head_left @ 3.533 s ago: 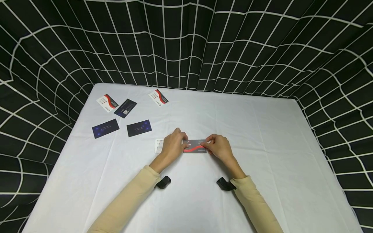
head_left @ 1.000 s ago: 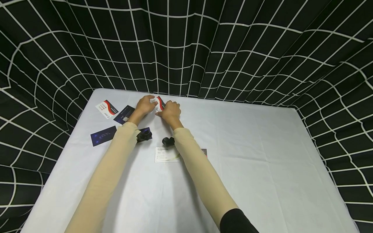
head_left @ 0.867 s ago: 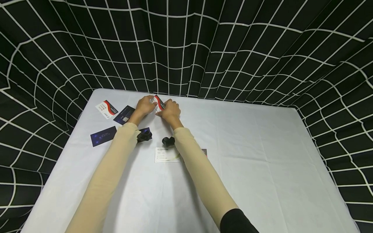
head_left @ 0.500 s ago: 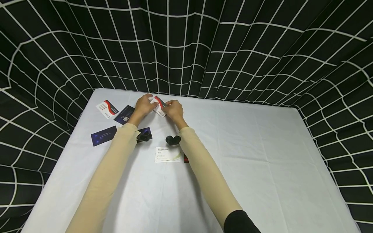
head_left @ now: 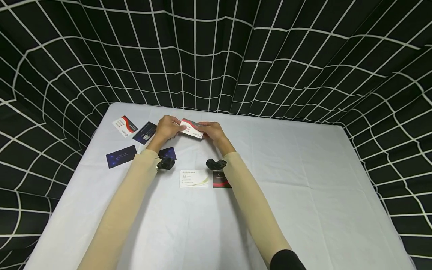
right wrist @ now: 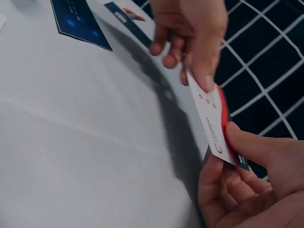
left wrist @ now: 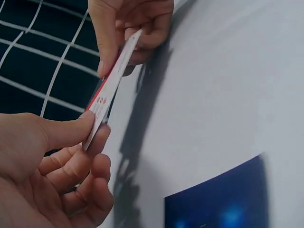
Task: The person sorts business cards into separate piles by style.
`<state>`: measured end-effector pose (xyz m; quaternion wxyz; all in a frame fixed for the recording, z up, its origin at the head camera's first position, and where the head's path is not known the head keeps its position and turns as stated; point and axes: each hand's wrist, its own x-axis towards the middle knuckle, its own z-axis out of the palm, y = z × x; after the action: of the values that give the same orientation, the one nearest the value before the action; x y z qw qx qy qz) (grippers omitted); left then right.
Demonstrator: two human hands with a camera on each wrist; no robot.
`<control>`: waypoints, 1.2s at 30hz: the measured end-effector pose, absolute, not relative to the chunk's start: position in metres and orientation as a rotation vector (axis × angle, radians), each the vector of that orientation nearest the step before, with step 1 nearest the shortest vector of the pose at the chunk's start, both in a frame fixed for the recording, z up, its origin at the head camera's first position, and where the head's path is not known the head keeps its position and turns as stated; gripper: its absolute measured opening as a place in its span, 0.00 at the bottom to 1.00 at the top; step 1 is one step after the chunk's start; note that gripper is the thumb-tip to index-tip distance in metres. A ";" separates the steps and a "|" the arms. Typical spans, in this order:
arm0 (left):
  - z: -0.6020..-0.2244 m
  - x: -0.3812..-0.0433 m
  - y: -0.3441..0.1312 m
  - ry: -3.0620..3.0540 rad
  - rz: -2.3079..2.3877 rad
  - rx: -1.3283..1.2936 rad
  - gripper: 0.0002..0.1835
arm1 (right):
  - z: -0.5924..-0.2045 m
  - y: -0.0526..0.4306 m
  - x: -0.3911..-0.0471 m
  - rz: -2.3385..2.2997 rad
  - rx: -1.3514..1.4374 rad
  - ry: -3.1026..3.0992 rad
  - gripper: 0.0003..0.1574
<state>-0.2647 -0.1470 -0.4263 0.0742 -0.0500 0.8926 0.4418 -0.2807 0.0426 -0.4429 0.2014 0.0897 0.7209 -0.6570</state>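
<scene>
A white business card [head_left: 191,128] with a red wave and a dark grey corner is held up between my two hands, tilted, over the far part of the table. My left hand [head_left: 166,129] pinches its left end, thumb on the printed face and fingers behind, as the left wrist view shows. At the other end my right hand [head_left: 215,132] pinches it the same way; its thumb [right wrist: 249,145] lies across the red wave in the right wrist view. The card's shadow falls on the white cloth beneath.
A white card [head_left: 194,179] and a dark card with a red wave [head_left: 221,180] lie side by side nearer me, the latter partly under my right sleeve. Left lie another red-wave white card [head_left: 124,126] and dark blue cards [head_left: 122,156]. A black gridded curtain [head_left: 216,56] hangs behind the table.
Both hands left the dark red-wave card near the middle for the white one by the far edge. They have lifted that card, turned it and brought it slightly right and nearer me.
</scene>
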 end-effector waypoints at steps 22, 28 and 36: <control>-0.432 -0.193 -0.083 2.612 1.176 0.049 0.12 | -0.435 0.128 -0.212 -1.534 0.221 2.239 0.22; -0.431 -0.176 -0.069 2.662 1.085 0.086 0.13 | -0.433 0.141 -0.192 -1.498 0.181 2.299 0.21; -0.431 -0.159 -0.058 2.665 1.047 0.155 0.11 | -0.434 0.152 -0.169 -1.388 0.134 2.430 0.19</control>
<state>-0.1588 -0.0580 -0.4310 0.1365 0.0536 0.9207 0.3618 -0.1685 0.1521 -0.4339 0.1692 0.0470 0.8549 -0.4882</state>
